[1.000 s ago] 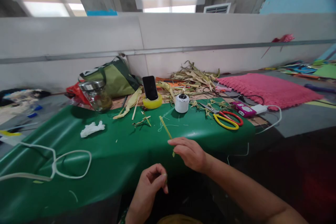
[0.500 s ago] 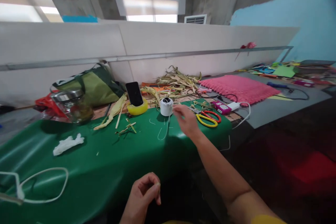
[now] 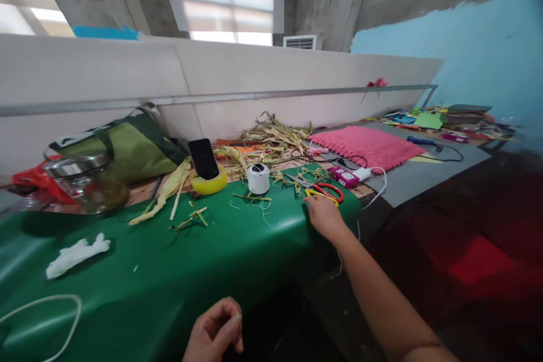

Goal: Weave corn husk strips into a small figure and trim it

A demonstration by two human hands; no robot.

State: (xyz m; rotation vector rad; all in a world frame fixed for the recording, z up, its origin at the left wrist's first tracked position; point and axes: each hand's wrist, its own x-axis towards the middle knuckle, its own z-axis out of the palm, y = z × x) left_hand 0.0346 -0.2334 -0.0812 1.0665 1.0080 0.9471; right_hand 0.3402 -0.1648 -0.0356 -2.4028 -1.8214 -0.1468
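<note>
My right hand [image 3: 326, 218] reaches to the table edge, its curled fingers on the yellow handle of the scissors [image 3: 328, 188], which have one red and one yellow handle. Low in the view, over the table's near edge, my left hand [image 3: 217, 328] is closed in a pinch; I cannot make out anything in it. A white spool of thread [image 3: 258, 179] stands on the green cover [image 3: 237, 243], with loose thread and a thin green strip [image 3: 252, 197] in front. To its left lies a small piece of knotted husk strips [image 3: 190, 219].
A phone [image 3: 203, 158] leans in a yellow tape roll [image 3: 210, 182]. Dried corn husks [image 3: 275, 133] are heaped behind. At left are a glass jar [image 3: 85, 181], a green bag [image 3: 127, 147] and white tissue [image 3: 78, 254]. Right are a purple power strip [image 3: 344, 176] and pink mat [image 3: 369, 147].
My right hand has gone from beside the spool, rightward and down, to the scissors. A thin green strip now lies before the spool. My left hand keeps its pinch; the view has turned right.
</note>
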